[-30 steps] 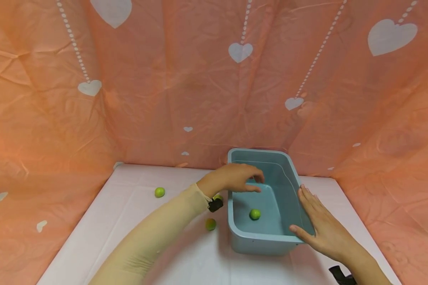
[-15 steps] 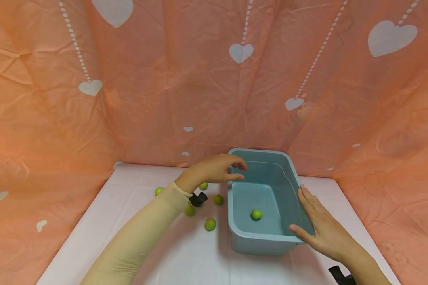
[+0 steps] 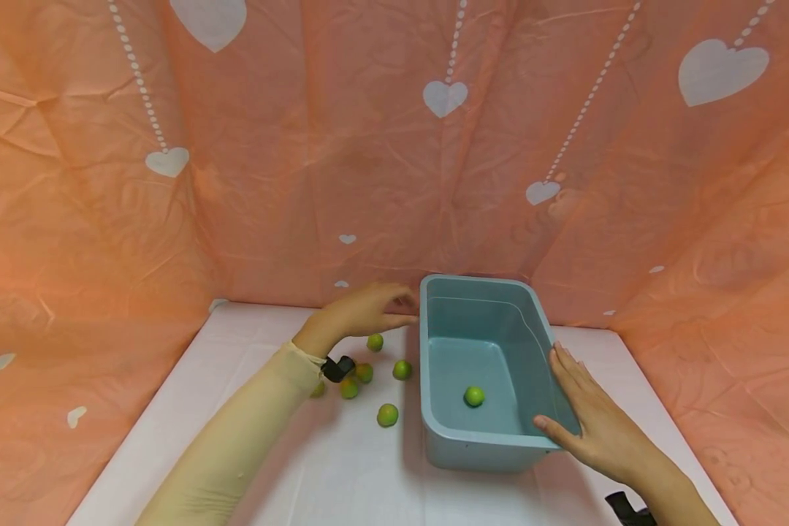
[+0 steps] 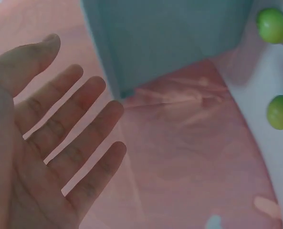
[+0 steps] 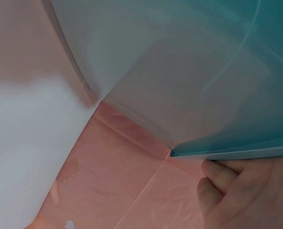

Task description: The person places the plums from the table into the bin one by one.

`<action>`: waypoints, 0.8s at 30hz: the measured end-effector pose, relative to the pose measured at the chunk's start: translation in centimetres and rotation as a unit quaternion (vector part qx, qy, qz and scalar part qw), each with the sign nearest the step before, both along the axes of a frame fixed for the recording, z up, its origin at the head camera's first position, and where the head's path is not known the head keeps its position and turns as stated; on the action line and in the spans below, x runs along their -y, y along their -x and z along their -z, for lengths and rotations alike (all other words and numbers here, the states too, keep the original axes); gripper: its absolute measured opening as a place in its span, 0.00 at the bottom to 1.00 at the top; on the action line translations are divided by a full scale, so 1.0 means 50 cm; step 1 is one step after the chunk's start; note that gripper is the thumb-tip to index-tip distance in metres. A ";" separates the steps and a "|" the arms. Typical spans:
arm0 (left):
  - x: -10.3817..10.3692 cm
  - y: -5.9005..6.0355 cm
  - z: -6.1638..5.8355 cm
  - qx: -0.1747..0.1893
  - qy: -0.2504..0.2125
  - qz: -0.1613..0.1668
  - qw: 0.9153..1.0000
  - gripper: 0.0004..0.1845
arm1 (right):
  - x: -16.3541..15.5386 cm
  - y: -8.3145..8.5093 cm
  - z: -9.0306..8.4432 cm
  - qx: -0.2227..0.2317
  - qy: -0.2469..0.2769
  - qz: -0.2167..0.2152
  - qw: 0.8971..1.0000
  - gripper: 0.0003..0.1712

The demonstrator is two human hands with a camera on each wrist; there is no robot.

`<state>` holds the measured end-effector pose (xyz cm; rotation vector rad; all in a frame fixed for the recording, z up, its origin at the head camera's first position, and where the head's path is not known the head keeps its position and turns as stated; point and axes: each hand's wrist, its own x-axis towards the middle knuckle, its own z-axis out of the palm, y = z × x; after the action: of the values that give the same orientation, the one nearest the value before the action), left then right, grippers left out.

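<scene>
Centrally, left hand free of any hold, fingers parted and palm bare in the left wrist view; placed just left of the far part of a blue-grey bin, fingertips near the rim. Opposite, right hand laid against the bin's near right corner, unclenched and touching the rim: fingers straight along the right side, thumb across the corner. Between the two hands and apart from both, on the bin's floor toward the near end, one green fruit. Outside the bin, nearer the person than the left hand, loose green fruits on a white table: one just beside the hand, one close to the bin's left wall, one farther forward, and a group by the left wrist, partly hidden by a black device and a beige sleeve. At the right wrist, a second black device. Behind and at both sides, an orange-pink sheet printed with pale hearts and dotted strings.
</scene>
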<state>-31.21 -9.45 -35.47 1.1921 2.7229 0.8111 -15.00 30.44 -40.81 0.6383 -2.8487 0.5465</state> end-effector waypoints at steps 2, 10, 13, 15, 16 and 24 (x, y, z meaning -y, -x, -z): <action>0.007 0.002 0.012 0.005 0.003 -0.004 1.000 0.19 | -0.001 0.000 0.000 0.000 0.001 0.000 1.000 0.59; 0.043 0.003 0.066 0.010 0.057 -0.065 0.996 0.19 | 0.000 -0.001 0.002 -0.002 0.006 -0.003 1.000 0.59; 0.053 0.009 0.090 0.003 0.070 -0.072 0.995 0.18 | 0.000 -0.002 0.001 -0.001 0.007 -0.003 1.000 0.59; 0.056 0.012 0.103 -0.005 0.070 -0.068 0.995 0.18 | -0.001 -0.003 0.002 0.000 0.007 -0.003 1.000 0.59; 0.057 0.013 0.108 -0.005 0.066 -0.065 0.996 0.18 | -0.001 -0.003 0.001 0.001 0.007 -0.002 1.000 0.59; 0.072 0.023 0.144 0.019 0.067 -0.094 0.993 0.17 | -0.001 -0.003 0.003 0.005 0.011 0.001 1.000 0.58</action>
<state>-32.36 -13.04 -42.69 0.8966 2.8373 0.6470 -14.85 30.48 -40.96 0.6306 -2.8492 0.5807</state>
